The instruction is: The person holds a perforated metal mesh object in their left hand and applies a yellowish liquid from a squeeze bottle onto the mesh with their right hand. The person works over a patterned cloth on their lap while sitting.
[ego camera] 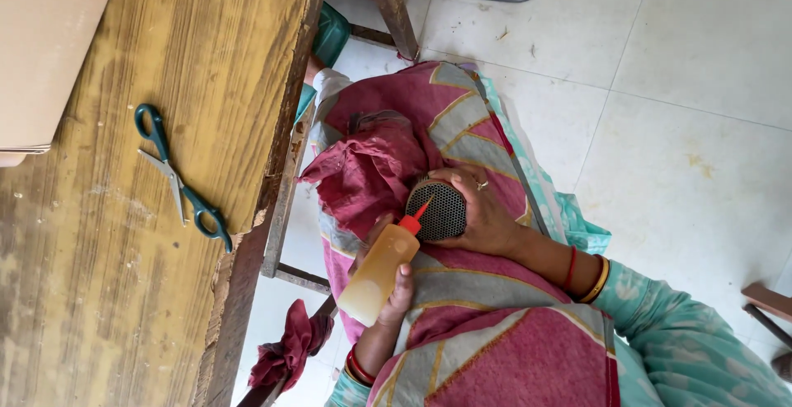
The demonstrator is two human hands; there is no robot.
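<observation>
Glue bottle meets a round mesh piece over the lap.

The squeeze bottle (379, 268), amber with a red nozzle, is gripped in the left hand (394, 283), its tip at, perhaps touching, the black perforated disc (439, 209). The right hand (483, 213) is curled around that disc's far side. Both are held above a maroon and grey patterned cloth (495, 341). Green-handled scissors (177, 180) lie open near the wooden table (107, 291)'s worn edge, well apart.
</observation>
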